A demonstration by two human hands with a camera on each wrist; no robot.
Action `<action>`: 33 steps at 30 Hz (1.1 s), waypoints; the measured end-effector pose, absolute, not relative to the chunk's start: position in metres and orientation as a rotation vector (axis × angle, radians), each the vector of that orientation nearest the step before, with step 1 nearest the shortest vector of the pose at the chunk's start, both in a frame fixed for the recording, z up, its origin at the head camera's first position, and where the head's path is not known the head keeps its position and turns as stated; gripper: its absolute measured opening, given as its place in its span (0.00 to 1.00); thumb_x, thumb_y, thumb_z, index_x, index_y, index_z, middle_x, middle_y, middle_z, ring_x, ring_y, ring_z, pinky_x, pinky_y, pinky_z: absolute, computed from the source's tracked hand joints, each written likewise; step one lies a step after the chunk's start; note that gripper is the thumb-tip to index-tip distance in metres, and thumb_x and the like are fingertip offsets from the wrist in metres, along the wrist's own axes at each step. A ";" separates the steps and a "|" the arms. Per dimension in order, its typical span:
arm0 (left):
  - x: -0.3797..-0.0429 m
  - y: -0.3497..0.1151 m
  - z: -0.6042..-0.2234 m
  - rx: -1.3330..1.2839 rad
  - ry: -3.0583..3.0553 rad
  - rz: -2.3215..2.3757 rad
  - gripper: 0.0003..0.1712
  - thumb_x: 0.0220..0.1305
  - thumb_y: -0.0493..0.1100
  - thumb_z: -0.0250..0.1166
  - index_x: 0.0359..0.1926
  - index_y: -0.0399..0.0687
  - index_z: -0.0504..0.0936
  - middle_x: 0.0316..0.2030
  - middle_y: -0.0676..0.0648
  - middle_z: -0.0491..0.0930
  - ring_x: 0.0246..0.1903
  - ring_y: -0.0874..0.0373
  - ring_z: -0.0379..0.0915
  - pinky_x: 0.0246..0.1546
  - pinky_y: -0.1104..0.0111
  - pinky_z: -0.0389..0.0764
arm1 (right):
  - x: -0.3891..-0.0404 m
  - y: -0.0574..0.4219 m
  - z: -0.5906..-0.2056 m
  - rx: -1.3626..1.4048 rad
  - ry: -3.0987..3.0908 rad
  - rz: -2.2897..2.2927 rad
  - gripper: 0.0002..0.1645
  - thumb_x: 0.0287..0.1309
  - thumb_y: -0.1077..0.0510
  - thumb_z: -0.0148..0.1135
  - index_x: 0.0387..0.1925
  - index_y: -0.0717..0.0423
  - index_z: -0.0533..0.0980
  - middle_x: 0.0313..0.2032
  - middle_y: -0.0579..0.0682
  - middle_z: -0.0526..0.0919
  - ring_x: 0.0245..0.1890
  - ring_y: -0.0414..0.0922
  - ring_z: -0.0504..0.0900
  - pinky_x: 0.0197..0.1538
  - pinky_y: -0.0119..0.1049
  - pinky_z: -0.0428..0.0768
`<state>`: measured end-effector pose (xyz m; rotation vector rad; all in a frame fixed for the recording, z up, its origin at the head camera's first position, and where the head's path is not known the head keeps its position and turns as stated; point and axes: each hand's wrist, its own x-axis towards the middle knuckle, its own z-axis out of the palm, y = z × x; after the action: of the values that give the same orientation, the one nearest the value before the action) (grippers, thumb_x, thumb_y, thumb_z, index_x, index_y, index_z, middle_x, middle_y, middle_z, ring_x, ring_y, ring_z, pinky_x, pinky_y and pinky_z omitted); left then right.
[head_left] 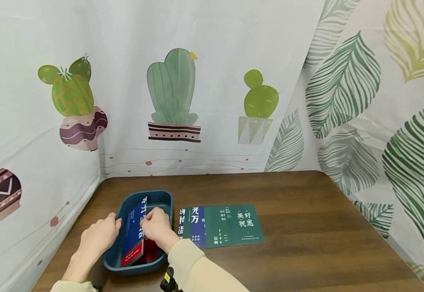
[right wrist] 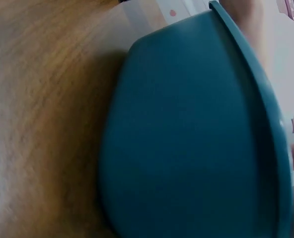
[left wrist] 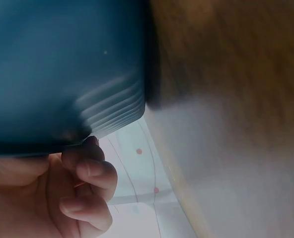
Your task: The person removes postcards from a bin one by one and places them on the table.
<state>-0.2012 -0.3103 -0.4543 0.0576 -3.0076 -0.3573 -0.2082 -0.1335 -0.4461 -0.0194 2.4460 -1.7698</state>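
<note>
A blue-green plastic basin (head_left: 133,268) stands at the left of the table, and its outer wall fills much of both wrist views. Over its left rim is my left hand (head_left: 100,234), which grips the rim; in the left wrist view its fingers (left wrist: 95,171) curl below the edge. My right hand (head_left: 158,227) reaches over the basin and pinches the edge of a blue card (head_left: 134,227) with white characters, which leans inside. A red card (head_left: 132,254) lies at the blue card's lower end. Dark red material (head_left: 150,250) shows under my right hand, its kind unclear.
Right of the basin, green and blue printed cards lie overlapped in a row, with a green card (head_left: 243,231) at the right end. The brown wooden table (head_left: 307,227) extends to the right. A patterned white curtain (head_left: 219,101) hangs behind and along both sides.
</note>
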 end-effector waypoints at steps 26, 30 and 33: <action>-0.204 -0.311 -0.452 0.078 -3.033 -0.360 0.22 0.73 0.49 0.50 0.47 0.30 0.72 0.35 0.25 0.78 0.31 0.30 0.76 0.29 0.40 0.74 | -0.211 -0.115 -0.427 -0.109 2.360 -1.847 0.07 0.65 0.61 0.60 0.40 0.62 0.78 0.21 0.50 0.78 0.13 0.44 0.80 0.23 0.41 0.81; -0.203 -0.311 -0.451 0.061 -3.024 -0.372 0.21 0.73 0.49 0.50 0.46 0.30 0.73 0.35 0.25 0.78 0.31 0.28 0.76 0.28 0.40 0.73 | -0.213 -0.110 -0.427 -0.055 2.373 -1.836 0.08 0.63 0.60 0.61 0.41 0.62 0.78 0.23 0.49 0.78 0.15 0.43 0.81 0.26 0.43 0.82; -0.203 -0.310 -0.451 0.055 -3.025 -0.377 0.21 0.73 0.48 0.49 0.46 0.31 0.73 0.35 0.25 0.78 0.31 0.28 0.76 0.28 0.40 0.73 | -0.215 -0.104 -0.428 -0.030 2.404 -1.825 0.09 0.61 0.60 0.64 0.41 0.61 0.79 0.27 0.48 0.79 0.22 0.41 0.80 0.32 0.43 0.83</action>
<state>-0.2030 -0.3102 -0.4510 0.0550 -3.0253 -0.3773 -0.2151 -0.1045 -0.4277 -0.0304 2.4038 -1.8253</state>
